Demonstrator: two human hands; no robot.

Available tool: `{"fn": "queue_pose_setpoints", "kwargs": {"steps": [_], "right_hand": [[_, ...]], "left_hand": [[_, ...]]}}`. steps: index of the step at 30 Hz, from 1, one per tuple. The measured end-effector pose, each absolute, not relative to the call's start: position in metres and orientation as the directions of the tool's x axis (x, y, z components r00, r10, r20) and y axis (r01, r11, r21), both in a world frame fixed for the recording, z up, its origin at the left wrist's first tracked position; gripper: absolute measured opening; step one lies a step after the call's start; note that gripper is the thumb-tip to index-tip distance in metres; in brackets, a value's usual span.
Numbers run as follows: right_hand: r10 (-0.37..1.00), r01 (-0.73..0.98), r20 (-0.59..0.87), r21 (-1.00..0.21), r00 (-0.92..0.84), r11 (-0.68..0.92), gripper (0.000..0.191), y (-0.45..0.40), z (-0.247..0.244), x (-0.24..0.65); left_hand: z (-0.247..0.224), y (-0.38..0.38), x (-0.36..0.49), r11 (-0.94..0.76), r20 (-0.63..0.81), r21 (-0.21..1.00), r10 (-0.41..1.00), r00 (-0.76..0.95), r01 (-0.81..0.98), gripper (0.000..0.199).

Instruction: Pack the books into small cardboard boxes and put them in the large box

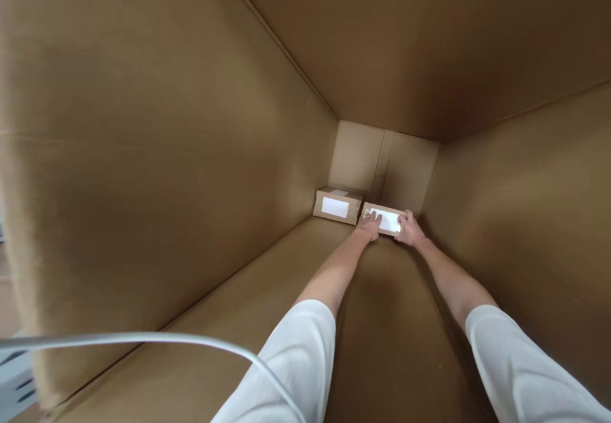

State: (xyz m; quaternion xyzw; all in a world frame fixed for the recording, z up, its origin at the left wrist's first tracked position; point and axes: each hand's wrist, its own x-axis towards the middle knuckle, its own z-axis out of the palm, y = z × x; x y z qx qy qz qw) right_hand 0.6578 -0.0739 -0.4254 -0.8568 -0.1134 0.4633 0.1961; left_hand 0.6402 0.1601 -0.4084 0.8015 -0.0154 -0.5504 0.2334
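Deep inside a large cardboard carton, both my arms reach down to a small brown box with a white label. My left hand grips its left end, fingers lying over the edge of the label. Around the right end of the same box my right hand is closed. A second brown box, also with a white label, sits just to the left, in the corner against the carton's left wall.
Tall carton walls rise on all sides. The carton's bottom shows behind the two boxes. A white cable hangs across the lower left, in front of my left sleeve.
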Motion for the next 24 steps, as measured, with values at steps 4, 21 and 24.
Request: {"fn": "queue_pose_setpoints", "kwargs": {"steps": [4,21,24], "right_hand": [[0.377,0.016,-0.78,-0.427,0.499,-0.904,0.077,-0.061,-0.46,0.648],[0.205,-0.061,-0.898,-0.247,0.39,-0.967,0.057,-0.055,-0.475,0.635],[0.186,-0.076,-0.899,-0.234,0.397,-0.969,0.05,-0.067,-0.459,0.65]], "left_hand": [[-0.427,0.167,0.632,-0.901,-0.894,0.373,-0.285,0.347,0.22,0.096],[-0.387,0.161,0.659,-0.933,-0.906,0.311,-0.234,0.352,0.181,0.059],[-0.364,0.162,0.673,-0.946,-0.921,0.268,-0.196,0.337,0.182,0.061]]}}
